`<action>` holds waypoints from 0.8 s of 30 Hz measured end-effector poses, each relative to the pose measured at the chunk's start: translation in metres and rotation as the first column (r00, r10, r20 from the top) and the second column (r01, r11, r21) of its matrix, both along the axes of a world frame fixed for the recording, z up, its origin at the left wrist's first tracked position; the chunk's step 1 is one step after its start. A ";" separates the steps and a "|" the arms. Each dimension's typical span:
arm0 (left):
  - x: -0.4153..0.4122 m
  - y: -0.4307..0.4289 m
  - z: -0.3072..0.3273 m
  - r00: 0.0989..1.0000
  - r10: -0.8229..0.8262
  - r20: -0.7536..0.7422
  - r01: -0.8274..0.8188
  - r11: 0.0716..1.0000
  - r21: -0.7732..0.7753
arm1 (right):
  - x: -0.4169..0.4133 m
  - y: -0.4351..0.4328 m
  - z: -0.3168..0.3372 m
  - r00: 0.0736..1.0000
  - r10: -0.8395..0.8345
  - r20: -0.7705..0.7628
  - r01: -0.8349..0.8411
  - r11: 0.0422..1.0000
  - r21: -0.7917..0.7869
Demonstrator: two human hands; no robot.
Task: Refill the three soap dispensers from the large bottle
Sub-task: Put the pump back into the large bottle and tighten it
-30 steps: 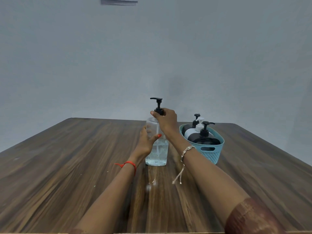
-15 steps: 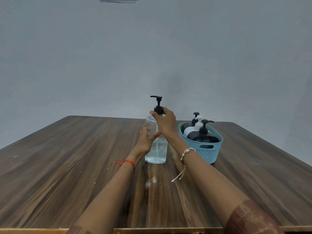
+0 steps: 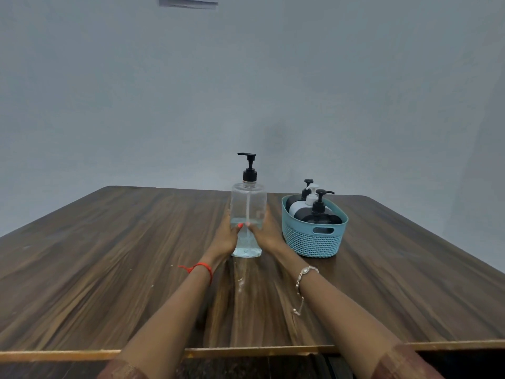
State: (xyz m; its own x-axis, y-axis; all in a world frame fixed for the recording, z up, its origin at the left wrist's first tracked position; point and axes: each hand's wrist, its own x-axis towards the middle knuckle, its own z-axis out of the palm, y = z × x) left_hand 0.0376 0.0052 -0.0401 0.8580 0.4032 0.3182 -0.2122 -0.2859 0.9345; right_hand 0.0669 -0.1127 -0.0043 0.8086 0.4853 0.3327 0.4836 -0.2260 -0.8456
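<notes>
A large clear bottle [image 3: 248, 206] with a black pump top stands upright on the wooden table [image 3: 109, 255], less than half full of clear liquid. My left hand [image 3: 226, 236] grips its lower left side and my right hand [image 3: 265, 233] grips its lower right side, thumbs meeting at the front. To the right, a teal basket [image 3: 313, 239] holds three soap dispensers: a black one [image 3: 321, 214] in front, a white one [image 3: 300, 206] behind it, and another dark one [image 3: 293, 199] at the back.
The table's near edge [image 3: 246, 351] runs across the bottom of the view. A plain grey wall rises behind the table. Small wet spots [image 3: 240, 284] lie on the wood in front of the bottle.
My right hand came down from the pump collar to the bottle's lower right side. My left hand slid lower on the bottle's left side. The pump top now stands uncovered.
</notes>
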 end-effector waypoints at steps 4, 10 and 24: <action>-0.015 -0.015 0.007 0.995 0.101 0.014 -0.102 0.994 0.025 | -0.003 -0.002 -0.016 0.999 -0.031 -0.010 0.031 0.999 -0.017; -0.008 -0.018 0.014 0.980 0.192 0.060 -0.193 0.981 0.015 | 0.016 0.007 -0.013 0.997 -0.074 -0.032 0.075 0.997 0.030; 0.179 0.000 0.178 0.945 0.058 0.321 -0.092 0.991 0.092 | 0.180 -0.024 0.194 0.986 -0.081 0.148 0.092 0.993 -0.070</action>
